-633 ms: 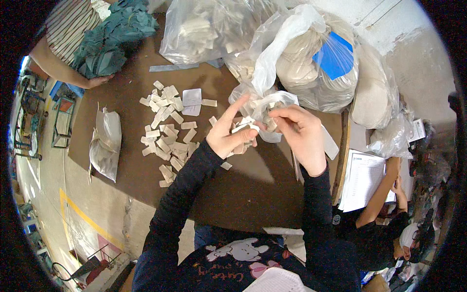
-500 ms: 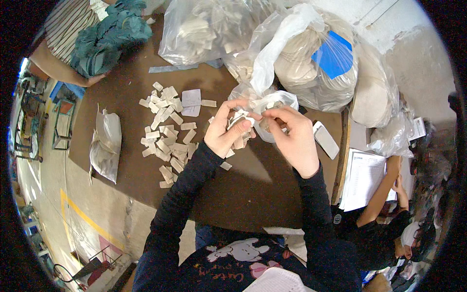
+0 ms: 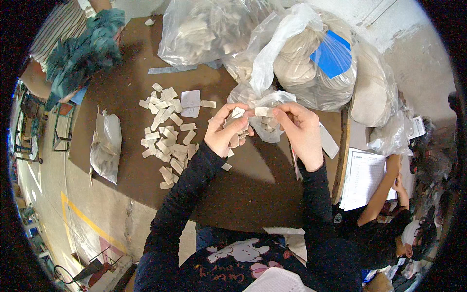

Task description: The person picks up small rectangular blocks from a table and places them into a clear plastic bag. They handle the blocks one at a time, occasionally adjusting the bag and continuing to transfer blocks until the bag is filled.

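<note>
Moved clear of the fingers since the earlier frame: one pale piece [image 3: 264, 112], pinched by the right hand [image 3: 305, 130] before a bag [image 3: 269, 136], seemingly singled out from the bunch [image 3: 239, 127] clasped in the left hand [image 3: 219, 135], near the table [image 3: 243, 194] pile [image 3: 169, 132].

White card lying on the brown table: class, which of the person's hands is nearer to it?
Left. The left hand is close by, to the lower right of the white card; the right hand is farther right, beyond the left.
</note>
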`<action>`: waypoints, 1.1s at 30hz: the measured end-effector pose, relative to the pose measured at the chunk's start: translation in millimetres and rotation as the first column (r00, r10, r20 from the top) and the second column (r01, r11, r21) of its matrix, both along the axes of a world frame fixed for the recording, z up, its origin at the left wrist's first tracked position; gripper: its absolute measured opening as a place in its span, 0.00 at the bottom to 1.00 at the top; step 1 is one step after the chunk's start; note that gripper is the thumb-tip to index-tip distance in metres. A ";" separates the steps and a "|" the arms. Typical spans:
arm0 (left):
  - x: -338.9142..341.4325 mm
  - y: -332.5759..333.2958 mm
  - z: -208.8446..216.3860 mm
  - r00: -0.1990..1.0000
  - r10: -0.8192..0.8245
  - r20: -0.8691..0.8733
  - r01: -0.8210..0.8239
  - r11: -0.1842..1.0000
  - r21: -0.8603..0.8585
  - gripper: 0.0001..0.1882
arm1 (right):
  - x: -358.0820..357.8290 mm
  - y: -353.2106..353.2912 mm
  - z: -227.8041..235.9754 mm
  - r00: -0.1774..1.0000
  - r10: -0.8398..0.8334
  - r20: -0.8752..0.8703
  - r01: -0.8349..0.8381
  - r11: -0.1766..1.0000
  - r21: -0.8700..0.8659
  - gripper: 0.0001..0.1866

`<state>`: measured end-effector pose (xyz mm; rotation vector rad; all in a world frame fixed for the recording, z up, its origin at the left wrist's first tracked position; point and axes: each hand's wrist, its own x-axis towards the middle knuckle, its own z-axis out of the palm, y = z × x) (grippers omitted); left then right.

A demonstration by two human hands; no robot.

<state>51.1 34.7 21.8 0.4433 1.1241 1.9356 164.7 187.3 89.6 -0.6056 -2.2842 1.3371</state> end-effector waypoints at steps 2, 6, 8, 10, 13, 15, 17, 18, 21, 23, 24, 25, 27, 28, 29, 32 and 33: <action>-1.4 -0.8 -3.4 0.998 -0.060 0.003 0.059 0.998 0.009 0.17 | 1.6 6.9 -1.9 0.998 0.022 0.057 -0.023 1.000 0.017 0.07; 4.0 5.0 -9.8 0.942 -0.231 -0.243 0.231 0.972 -0.027 0.14 | 1.0 28.6 -20.7 0.979 0.131 0.155 -0.135 0.991 0.015 0.09; 9.9 8.7 -28.5 0.702 -0.179 -0.689 0.060 0.979 -0.193 0.14 | -1.0 37.1 -35.4 0.972 0.067 0.226 -0.112 0.975 0.194 0.09; 11.8 11.5 -44.2 0.418 -0.156 -0.895 -0.115 0.968 -0.223 0.13 | 1.8 41.5 -39.6 0.955 -0.016 0.297 -0.092 0.933 0.347 0.09; 10.8 10.6 -51.9 0.263 -0.146 -0.954 -0.247 0.945 -0.213 0.12 | 13.0 38.5 -38.8 0.935 -0.175 0.309 -0.049 0.798 0.601 0.16; 8.3 8.5 -47.6 0.269 -0.145 -0.952 -0.258 0.942 -0.217 0.12 | 17.7 37.7 -30.4 0.878 -0.212 0.429 -0.100 0.795 0.598 0.22; 7.4 7.4 -38.1 0.271 -0.101 -0.957 -0.238 0.957 -0.169 0.12 | 20.8 34.1 -18.0 0.832 -0.231 0.504 -0.123 0.810 0.574 0.27; 7.5 7.0 -32.8 0.273 -0.079 -0.959 -0.228 0.963 -0.144 0.12 | 21.2 31.2 -12.8 0.822 -0.230 0.522 -0.121 0.824 0.554 0.29; 8.1 1.6 -8.4 0.667 -0.151 -0.730 -0.067 0.963 -0.261 0.13 | 21.7 18.2 6.5 0.843 -0.130 0.522 -0.153 0.873 0.463 0.28; 4.6 0.4 -8.3 0.881 -0.102 -0.463 0.044 0.990 -0.135 0.14 | 20.4 9.6 12.9 0.903 -0.031 0.429 -0.147 0.916 0.374 0.24; 2.6 -0.8 -8.3 0.948 -0.094 -0.304 0.081 0.995 -0.058 0.15 | 18.4 5.1 13.7 0.941 0.019 0.339 -0.132 0.941 0.313 0.21; 1.1 -1.4 -9.5 0.962 -0.125 -0.244 0.122 0.992 -0.027 0.19 | 16.4 1.1 13.5 0.968 0.058 0.242 -0.120 0.961 0.250 0.19; -1.8 -3.4 -13.1 0.974 -0.190 -0.126 0.196 0.980 0.040 0.26 | 10.6 -6.7 8.2 0.985 0.125 0.122 -0.145 0.976 0.164 0.15; -2.1 -2.6 -9.8 0.972 -0.225 -0.068 0.230 0.970 0.077 0.30 | 8.0 -9.7 6.3 0.986 0.154 0.058 -0.160 0.980 0.122 0.13; 0.9 -4.1 -5.7 0.966 -0.255 -0.040 0.257 0.965 0.054 0.35 | 6.5 -12.9 5.4 0.980 0.194 0.034 -0.197 0.965 0.171 0.10; 7.7 -6.3 8.8 0.961 -0.257 -0.103 0.262 0.964 0.036 0.36 | 3.9 -17.5 0.4 0.983 0.179 0.028 -0.181 0.978 0.102 0.08; 7.3 -4.8 9.7 0.959 -0.247 -0.137 0.257 0.965 0.054 0.35 | 3.2 -15.5 2.8 0.983 0.185 0.021 -0.186 0.978 0.098 0.06</action>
